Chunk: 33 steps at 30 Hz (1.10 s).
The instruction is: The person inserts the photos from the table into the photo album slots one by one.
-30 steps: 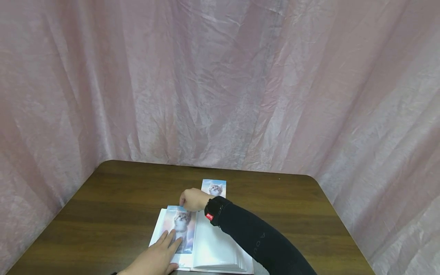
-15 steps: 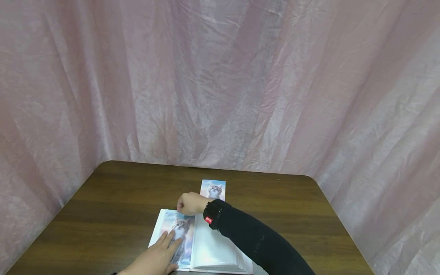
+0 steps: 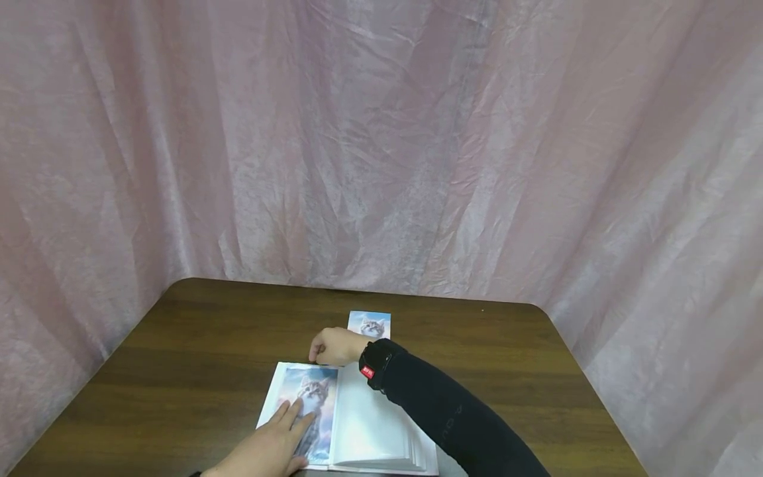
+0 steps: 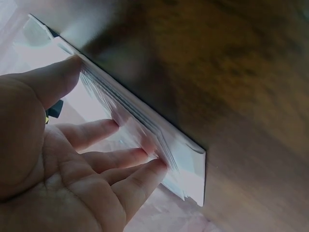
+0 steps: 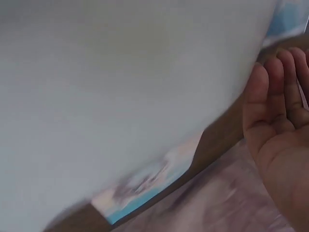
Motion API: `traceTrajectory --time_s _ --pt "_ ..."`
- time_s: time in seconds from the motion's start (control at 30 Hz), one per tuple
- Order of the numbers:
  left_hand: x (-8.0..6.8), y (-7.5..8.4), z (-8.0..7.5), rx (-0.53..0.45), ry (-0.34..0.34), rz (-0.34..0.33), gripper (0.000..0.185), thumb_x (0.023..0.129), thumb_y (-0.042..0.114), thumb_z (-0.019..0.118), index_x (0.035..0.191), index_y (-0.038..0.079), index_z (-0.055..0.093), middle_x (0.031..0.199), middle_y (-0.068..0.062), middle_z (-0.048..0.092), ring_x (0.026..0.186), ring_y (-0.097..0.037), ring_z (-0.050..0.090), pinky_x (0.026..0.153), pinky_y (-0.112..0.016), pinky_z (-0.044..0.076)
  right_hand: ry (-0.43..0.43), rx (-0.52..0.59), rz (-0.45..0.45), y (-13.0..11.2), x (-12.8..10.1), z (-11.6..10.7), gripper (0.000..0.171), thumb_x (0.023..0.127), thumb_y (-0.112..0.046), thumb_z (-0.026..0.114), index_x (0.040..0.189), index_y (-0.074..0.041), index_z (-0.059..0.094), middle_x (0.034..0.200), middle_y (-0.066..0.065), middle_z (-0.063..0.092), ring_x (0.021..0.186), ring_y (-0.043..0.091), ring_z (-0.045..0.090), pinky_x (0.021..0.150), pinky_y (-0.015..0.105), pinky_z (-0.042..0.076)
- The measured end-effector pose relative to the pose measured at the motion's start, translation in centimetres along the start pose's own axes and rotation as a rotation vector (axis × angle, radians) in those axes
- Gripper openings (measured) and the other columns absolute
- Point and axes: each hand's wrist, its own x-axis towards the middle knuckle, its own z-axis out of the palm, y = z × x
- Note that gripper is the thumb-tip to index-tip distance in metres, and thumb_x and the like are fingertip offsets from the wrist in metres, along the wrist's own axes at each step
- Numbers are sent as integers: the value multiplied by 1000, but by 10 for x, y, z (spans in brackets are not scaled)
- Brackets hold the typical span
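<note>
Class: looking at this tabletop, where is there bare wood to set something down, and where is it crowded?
Bare wood lies left of the album, right of the sleeve, and along the far edge by the curtain. The near middle is crowded: album, left hand, right hand, loose photo.

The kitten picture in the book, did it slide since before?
Yes. The kitten picture slid down toward the person, into the book. Earlier its top edge stuck out past the book's far edge; now it sits within the page.
</note>
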Motion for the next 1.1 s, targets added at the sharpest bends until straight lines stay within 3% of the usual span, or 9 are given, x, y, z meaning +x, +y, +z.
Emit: traceTrajectory --time_s 0.2,0.3,0.43,0.53,0.7,0.83,1.1 --pt "0 0 1 -19 -17 -21 69 87 33 76 139 -6 51 142 -39 43 128 -60 42 91 -66 47 100 35 67 30 1 -15 17 95 -11 62 109 -12 72 99 -3 68 90 11 63 77 25 52" --pt "0 1 1 -29 -27 -37 69 87 33 76 140 -5 51 143 -39 42 129 -60 41 92 -66 46 146 2 124 48 -1 -22 24 95 -12 63 119 -10 69 114 3 69 107 20 64 90 32 52" --pt "0 0 0 -22 -28 -37 69 88 33 75 140 -5 51 143 -38 42 129 -60 41 93 -65 46 186 -62 210 67 -6 -29 38 96 -16 63 133 -12 61 139 8 58 134 28 49 107 41 43" --pt "0 -1 0 -13 -22 -28 69 88 33 75 140 -5 51 143 -38 43 129 -60 42 92 -64 47 191 -64 259 77 -12 -32 46 97 -18 64 141 -13 55 147 11 50 141 33 39 111 47 39" --pt "-1 0 0 -27 -25 -23 68 88 33 75 140 -6 51 143 -38 43 129 -60 41 92 -65 47 201 -25 302 92 -18 -31 63 94 -22 69 151 -11 43 156 12 40 144 37 31 113 54 35" --pt "0 0 0 -32 -32 -33 68 88 32 75 140 -5 51 144 -38 42 130 -60 41 92 -65 47 187 -5 354 105 -17 -26 77 92 -28 73 157 -17 32 159 9 35 147 36 27 111 56 36" --pt "2 0 -2 -35 -35 -46 69 87 33 76 139 -5 52 143 -38 43 129 -60 41 93 -66 46 200 -30 355 121 -12 -21 86 87 -36 79 157 -17 32 153 12 43 143 37 34 108 55 40"
